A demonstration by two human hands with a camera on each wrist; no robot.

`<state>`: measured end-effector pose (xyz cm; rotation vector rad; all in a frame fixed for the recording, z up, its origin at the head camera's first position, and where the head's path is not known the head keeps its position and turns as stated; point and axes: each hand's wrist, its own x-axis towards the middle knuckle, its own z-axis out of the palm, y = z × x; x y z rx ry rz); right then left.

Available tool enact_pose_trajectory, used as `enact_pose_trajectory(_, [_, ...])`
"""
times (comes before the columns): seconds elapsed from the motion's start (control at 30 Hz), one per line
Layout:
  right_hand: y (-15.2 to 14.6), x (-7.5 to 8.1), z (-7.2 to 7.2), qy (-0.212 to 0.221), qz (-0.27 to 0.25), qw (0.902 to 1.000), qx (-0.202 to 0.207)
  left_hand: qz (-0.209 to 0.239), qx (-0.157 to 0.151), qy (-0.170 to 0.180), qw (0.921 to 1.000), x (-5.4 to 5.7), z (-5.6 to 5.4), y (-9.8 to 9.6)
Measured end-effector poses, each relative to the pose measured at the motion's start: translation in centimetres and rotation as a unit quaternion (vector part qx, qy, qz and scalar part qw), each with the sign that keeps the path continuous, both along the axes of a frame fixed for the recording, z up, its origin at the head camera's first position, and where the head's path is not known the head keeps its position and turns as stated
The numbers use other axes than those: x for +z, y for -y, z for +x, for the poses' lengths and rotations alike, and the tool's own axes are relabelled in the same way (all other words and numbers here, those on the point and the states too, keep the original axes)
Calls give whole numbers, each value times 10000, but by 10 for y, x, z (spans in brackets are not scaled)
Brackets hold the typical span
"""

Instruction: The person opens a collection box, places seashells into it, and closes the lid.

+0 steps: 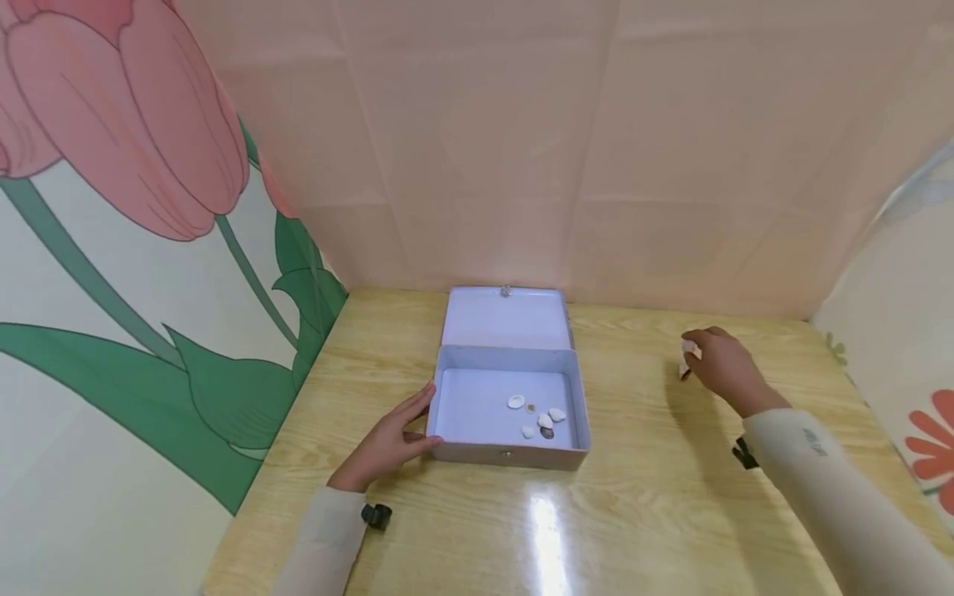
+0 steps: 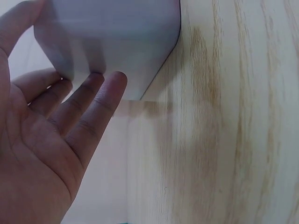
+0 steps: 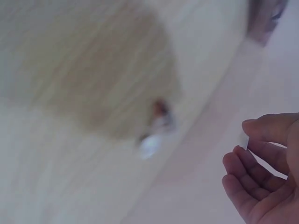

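A pale lavender metal box (image 1: 510, 454) stands on the table with its hinged lid (image 1: 505, 319) laid back. On its floor lie several white shell-like pieces (image 1: 516, 401), a dark round piece (image 1: 547, 433) and a small tan piece (image 1: 531, 408). My left hand (image 1: 387, 443) rests against the box's left side, fingers extended and thumb at the front corner. To the right, my right hand (image 1: 726, 371) is above the table. Between its thumb and fingers it pinches a small white piece (image 3: 245, 141), mostly hidden by the fingertips.
Blurred small pieces, one reddish-brown (image 3: 161, 109) and one white (image 3: 150, 145), lie on the wooden table (image 1: 633, 497) near the right hand. A pink-beige sheet (image 1: 484, 165) hangs behind the table. Flower-printed panels (image 1: 149, 290) flank both sides.
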<state>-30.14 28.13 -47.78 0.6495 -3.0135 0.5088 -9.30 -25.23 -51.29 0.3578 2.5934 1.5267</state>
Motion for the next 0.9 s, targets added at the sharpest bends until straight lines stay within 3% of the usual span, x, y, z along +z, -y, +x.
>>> enact_pose_trajectory(0.27, [64,32,14,-292,-552,9969,484,65,-122,-18,9999,0,-1,1])
enact_pose_trajectory(0.43, [100,42,22,-647,-725,9916,848,88,-130,-80,9998,-3,-1,2])
enact_pose_trajectory(0.67, [138,47,41,-859,-891,9817,1445,21,-67,-22,10000,-3,-1,1])
enact_pose_trajectory(0.9, [166,41,59,-798,-615,9752,1969,-80,16,52,10000,-1,-1,-1])
